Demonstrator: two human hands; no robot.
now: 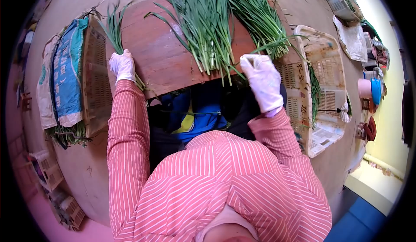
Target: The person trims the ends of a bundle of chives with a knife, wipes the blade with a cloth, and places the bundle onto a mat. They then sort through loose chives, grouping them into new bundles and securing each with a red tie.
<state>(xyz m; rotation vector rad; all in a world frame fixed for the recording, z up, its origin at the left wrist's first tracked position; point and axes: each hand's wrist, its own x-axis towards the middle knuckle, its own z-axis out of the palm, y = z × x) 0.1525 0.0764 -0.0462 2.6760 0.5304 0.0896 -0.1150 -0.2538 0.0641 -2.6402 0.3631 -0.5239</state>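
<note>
My left hand [122, 64], in a white glove, is closed around a small bunch of garlic chives [114, 30] at the left edge of the reddish-brown board [149, 38]. Its leaves point away from me, and the pale ends stick out below the fist. Also gloved, my right hand [263, 79] is pinched at the board's near right edge, with a loose chive [277, 43] running from the fingers toward the right. A large pile of chives [208, 30] lies mid-board, cut ends toward me. Beside it rests a second pile [260, 21], slanting right.
A plastic crate [327, 51] with some greens inside stands open at my right. To my left is another crate [96, 77], with blue and white sacks [69, 75] against it. Farther right, a pink bucket [364, 88] and other containers line the wall.
</note>
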